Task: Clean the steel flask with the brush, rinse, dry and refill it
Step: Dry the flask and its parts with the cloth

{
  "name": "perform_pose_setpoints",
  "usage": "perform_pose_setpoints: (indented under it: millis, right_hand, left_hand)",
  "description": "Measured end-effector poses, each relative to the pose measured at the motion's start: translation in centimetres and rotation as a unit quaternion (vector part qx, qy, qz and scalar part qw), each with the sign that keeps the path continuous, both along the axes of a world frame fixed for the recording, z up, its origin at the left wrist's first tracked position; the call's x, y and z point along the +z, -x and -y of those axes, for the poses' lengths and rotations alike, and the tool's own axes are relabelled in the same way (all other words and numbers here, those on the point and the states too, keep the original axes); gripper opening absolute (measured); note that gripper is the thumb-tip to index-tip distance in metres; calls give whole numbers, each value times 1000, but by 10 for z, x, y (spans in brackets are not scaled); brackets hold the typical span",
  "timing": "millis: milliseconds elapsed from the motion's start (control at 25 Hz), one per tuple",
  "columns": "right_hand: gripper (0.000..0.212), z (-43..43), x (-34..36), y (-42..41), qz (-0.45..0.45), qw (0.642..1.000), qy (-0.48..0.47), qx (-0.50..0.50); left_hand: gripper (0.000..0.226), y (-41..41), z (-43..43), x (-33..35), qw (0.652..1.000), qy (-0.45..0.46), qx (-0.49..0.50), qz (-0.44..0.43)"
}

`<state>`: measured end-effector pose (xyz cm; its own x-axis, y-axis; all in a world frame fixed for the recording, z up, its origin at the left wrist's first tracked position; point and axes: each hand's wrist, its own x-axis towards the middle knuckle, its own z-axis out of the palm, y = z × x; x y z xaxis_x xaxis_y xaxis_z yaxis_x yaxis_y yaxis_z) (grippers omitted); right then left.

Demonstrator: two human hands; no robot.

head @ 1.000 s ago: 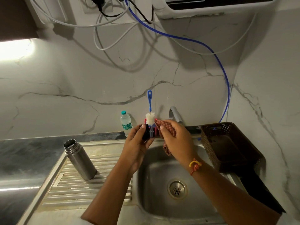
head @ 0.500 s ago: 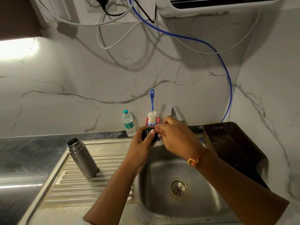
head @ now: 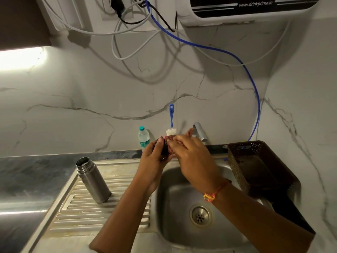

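The steel flask (head: 93,179) stands uncapped on the ribbed drainboard (head: 127,174), at nine o'clock from the sink basin (head: 175,232), with its open mouth leaning toward eleven o'clock in the picture. Neither hand touches it.

From the flask, both hands sit at about two o'clock, raised over the back rim of the basin. The left hand (head: 155,156) has its fingers curled round a small dark cap (head: 164,148), thumb laid across the top. The right hand (head: 193,154) meets it from three o'clock, fingers bent over a reddish patterned piece (head: 189,133) pressed against the cap; it is too blurred to say what it is. An orange thread (head: 211,195) circles the right wrist.

Just beyond the hands, at twelve o'clock from them, the brush (head: 171,117) stands upright against the marble wall, blue handle up, white bristles down. A small plastic bottle (head: 144,136) stands at ten o'clock from the hands, and the tap (head: 199,131) at one o'clock.

At three o'clock from the basin sits a brown perforated basket (head: 235,161). A blue tube (head: 255,88) climbs the wall from behind it toward a white purifier (head: 186,11) at the top edge.
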<state>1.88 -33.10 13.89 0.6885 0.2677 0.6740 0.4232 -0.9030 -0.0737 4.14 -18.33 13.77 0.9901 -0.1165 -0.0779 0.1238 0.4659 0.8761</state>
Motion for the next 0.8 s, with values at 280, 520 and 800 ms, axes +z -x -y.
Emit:
perform_pose_setpoints:
  millis: [280,520,800]
  right_hand:
    - [47,12,-7,-6,80,993,-54,62]
    - [43,3,-5,1,24,961,-250,120]
    - [15,-13,39,12,-169,852,-489,86]
  left_hand:
    - [40,15,13,12,957,271,-38,-93]
    - [60,7,11,11,948,305,-64,-59]
    - [94,5,6,1,946,297,-123,34]
